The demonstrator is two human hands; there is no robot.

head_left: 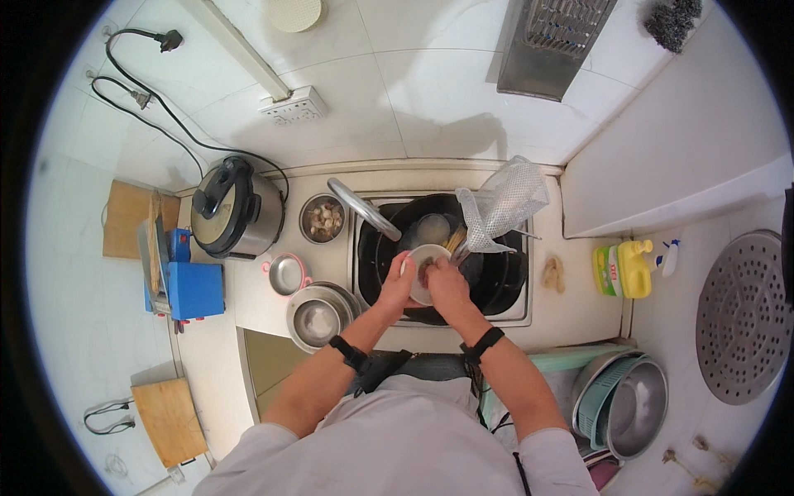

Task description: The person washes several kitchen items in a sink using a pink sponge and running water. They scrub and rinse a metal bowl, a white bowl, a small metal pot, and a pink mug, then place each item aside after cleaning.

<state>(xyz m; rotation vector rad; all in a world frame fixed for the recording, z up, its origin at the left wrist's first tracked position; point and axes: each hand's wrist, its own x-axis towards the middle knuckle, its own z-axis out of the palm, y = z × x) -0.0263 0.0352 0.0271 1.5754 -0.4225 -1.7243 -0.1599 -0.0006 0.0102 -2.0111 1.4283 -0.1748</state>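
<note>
Over the black basin (506, 299) in the sink, my left hand (399, 283) grips a light-coloured bowl (430, 251) by its rim, tilting its mouth up toward me. My right hand (447, 285) reaches into that bowl with its fingers curled; whatever they hold is hidden. Behind the bowl, another round dish (432, 226) sits down in the basin. Several thin yellowish sticks, looking like chopsticks (455, 239), lie beside it. The curved metal faucet (364, 208) reaches over the basin's left side.
A white mesh basket (506, 202) leans at the sink's back right. Left of the sink stand a metal bowl of garlic-like pieces (322, 219), a pink-handled cup (287, 274), stacked metal bowls (317, 321) and a pressure cooker (236, 207). A yellow jug (624, 269) stands right.
</note>
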